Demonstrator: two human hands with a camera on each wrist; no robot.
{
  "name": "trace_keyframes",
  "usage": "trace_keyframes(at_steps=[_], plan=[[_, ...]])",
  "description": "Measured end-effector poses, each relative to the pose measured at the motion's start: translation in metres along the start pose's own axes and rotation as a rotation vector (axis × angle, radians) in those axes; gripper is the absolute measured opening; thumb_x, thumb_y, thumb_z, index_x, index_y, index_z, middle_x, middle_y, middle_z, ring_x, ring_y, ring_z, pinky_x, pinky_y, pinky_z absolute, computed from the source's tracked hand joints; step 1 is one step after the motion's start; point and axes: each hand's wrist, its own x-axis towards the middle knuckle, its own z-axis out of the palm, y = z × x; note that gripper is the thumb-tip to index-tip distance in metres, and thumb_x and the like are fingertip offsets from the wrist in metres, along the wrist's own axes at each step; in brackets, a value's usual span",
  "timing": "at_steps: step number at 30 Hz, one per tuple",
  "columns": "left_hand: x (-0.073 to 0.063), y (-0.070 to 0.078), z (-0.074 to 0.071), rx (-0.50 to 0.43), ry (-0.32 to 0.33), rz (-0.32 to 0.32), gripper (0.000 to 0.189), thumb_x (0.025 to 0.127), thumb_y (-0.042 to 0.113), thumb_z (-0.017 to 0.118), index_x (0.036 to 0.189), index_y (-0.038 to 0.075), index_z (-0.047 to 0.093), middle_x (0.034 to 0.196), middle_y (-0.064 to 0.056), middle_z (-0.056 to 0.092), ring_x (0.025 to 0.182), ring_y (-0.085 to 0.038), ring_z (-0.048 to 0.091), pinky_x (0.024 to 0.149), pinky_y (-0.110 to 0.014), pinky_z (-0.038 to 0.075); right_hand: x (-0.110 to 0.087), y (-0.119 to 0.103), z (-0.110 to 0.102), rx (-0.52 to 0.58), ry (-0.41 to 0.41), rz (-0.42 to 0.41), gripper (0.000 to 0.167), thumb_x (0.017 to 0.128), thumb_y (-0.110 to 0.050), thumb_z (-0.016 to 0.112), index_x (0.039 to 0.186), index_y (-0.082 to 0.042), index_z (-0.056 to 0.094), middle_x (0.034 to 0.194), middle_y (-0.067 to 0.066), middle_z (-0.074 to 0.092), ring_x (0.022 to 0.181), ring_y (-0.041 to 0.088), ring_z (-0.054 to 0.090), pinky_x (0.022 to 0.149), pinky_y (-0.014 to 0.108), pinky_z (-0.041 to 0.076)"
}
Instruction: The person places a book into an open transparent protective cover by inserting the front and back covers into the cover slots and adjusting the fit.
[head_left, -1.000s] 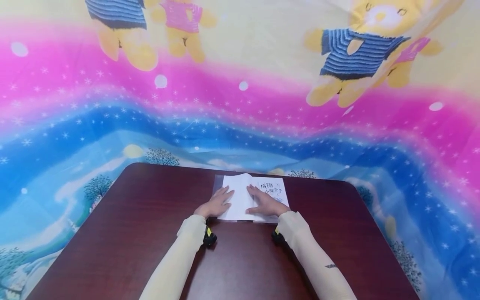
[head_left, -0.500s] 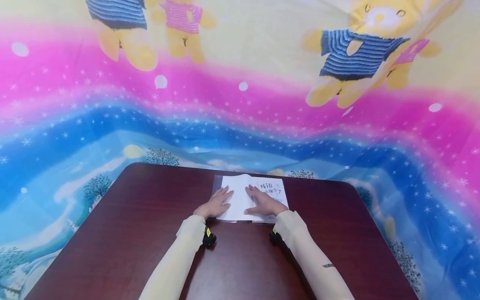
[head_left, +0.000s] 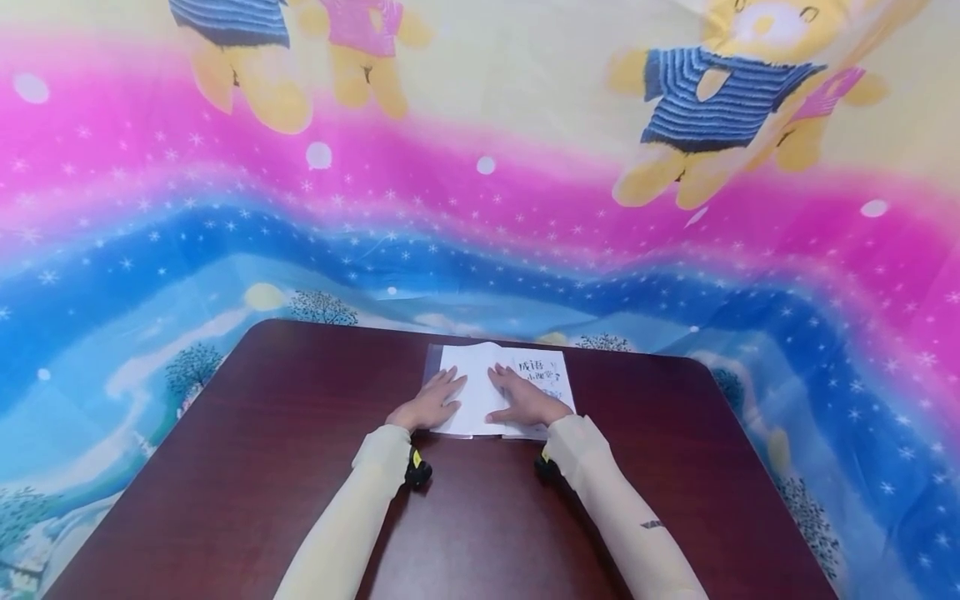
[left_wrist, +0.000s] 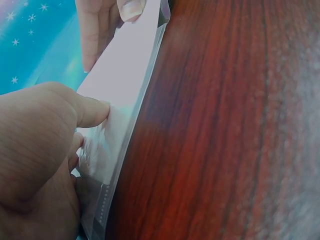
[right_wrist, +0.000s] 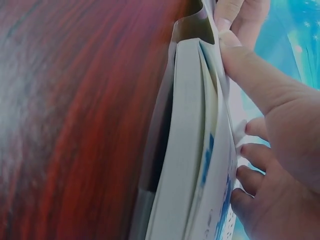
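Note:
An open book (head_left: pixel 472 362) with a clear plastic cover lies near the far edge of the table. Its left page is blank white; the right page bears large black Chinese characters. My left hand (head_left: pixel 431 402) rests on the left page with fingers spread. On the right page lies my right hand (head_left: pixel 528 398), fingers extended toward the fold. In the left wrist view, the left thumb (left_wrist: pixel 92 111) presses the page (left_wrist: pixel 127 70) near the cover's clear edge. The right wrist view shows the thick page block (right_wrist: pixel 187 125) beneath the leaf that the right hand (right_wrist: pixel 295 130) touches.
The dark reddish-brown table (head_left: pixel 300 450) extends around the book. A colourful cloth (head_left: pixel 480 225) with bears and snowflakes hangs behind and beside it. Black devices with yellow marks sit at both wrists, such as the left wrist device (head_left: pixel 418 472).
The right hand has shifted slightly left toward the fold. The left hand stays almost in place on its page. The head view has tilted a little.

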Motion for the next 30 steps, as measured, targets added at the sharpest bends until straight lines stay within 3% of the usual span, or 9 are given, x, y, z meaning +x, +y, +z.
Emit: trace_keyframes(at_steps=[8,30], plan=[[0.0029,0.0002,0.0009,0.037,-0.007,-0.028,0.057,0.108,0.021,0.045,0.161,0.008,0.029,0.170,-0.017,0.012,0.157,-0.037,0.006,0.126,-0.057,0.011,0.0031,-0.0046,0.0003,-0.013,-0.009,-0.021,0.095,0.091,-0.035,0.078,0.159,0.001,0.024,0.168,0.023,0.012,0.155,0.043,0.010,0.126,0.053,0.014],[0.0013,0.0006,0.0023,0.079,0.000,-0.029,0.057,0.108,0.022,0.046,0.161,0.008,0.030,0.170,-0.016,0.013,0.157,-0.037,0.008,0.126,-0.057,0.013,0.0074,-0.0092,0.0047,-0.020,-0.013,0.010,0.096,0.089,-0.036,0.079,0.160,-0.002,0.024,0.169,0.020,0.012,0.156,0.041,0.009,0.126,0.052,0.015]])
